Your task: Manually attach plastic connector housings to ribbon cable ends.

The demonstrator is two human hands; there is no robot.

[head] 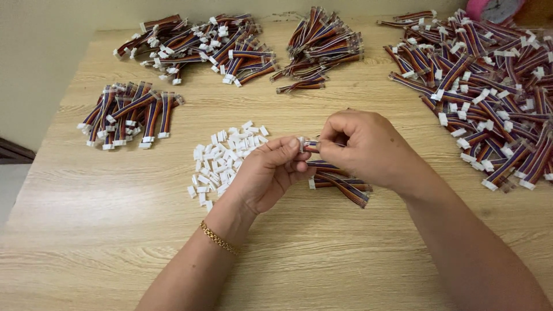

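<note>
While my left hand [268, 173] pinches a white connector housing [301, 144] at frame centre, my right hand [360, 147] grips the striped ribbon cable [311, 144], fingers closed.

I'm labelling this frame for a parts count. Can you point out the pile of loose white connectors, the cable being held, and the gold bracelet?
pile of loose white connectors [222, 158], head view, middle of the heap.
held cable [311, 144], head view, striped wires between both hands.
gold bracelet [219, 239], head view, chain across the left wrist.

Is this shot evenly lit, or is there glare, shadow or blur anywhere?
Head view: soft, even light on the wooden table, no glare; faint shadows under the left hand and right hand; the cable bundle they pinch is slightly soft, the white connector housings fairly sharp; table edges bow a little toward the corners.
</note>
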